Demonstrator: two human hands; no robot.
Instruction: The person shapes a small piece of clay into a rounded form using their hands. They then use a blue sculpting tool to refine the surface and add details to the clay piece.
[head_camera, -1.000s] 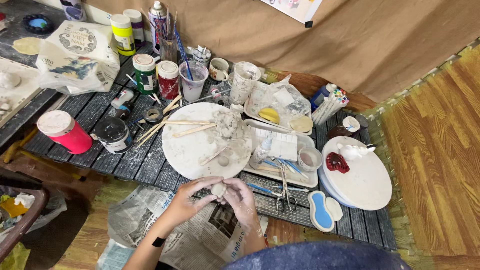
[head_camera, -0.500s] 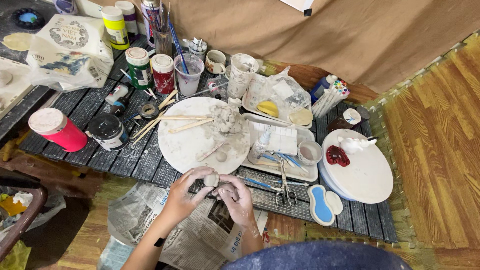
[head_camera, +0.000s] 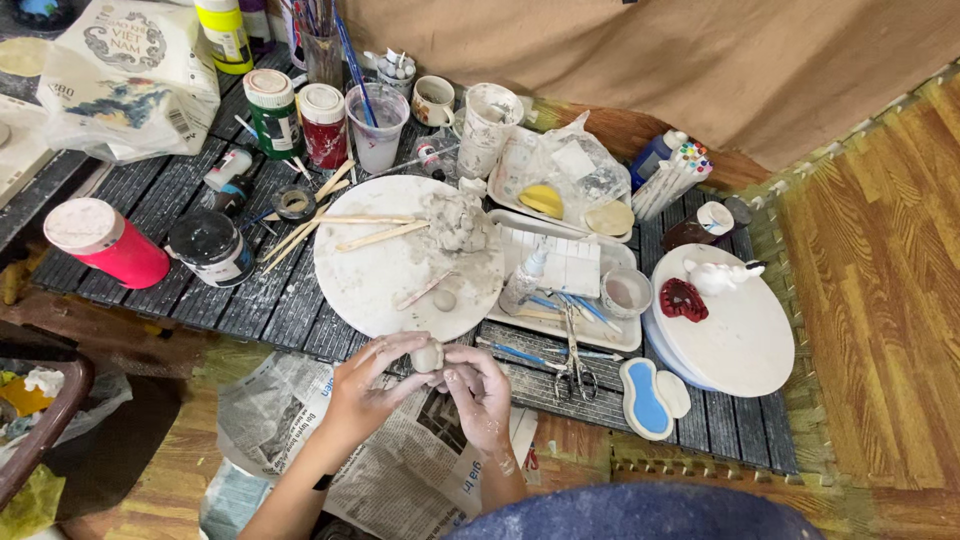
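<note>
Head view: both hands work over spread newspaper (head_camera: 400, 470).
Clay: a small pale grey clay lump (head_camera: 428, 356), just below the round white board (head_camera: 400, 255).
Left hand (head_camera: 365, 385): fingers curled, pinching the lump.
Right hand (head_camera: 480, 392): fingers pressed against the lump.
Nearby: steel scissors (head_camera: 572, 355).

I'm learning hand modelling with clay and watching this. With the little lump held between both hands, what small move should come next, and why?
Probably keep rolling and pinching the small clay lump between the left hand and right hand. It looks rounded but uneven, both hands' fingertips cup it above the newspaper, and no tool is in hand.
</note>
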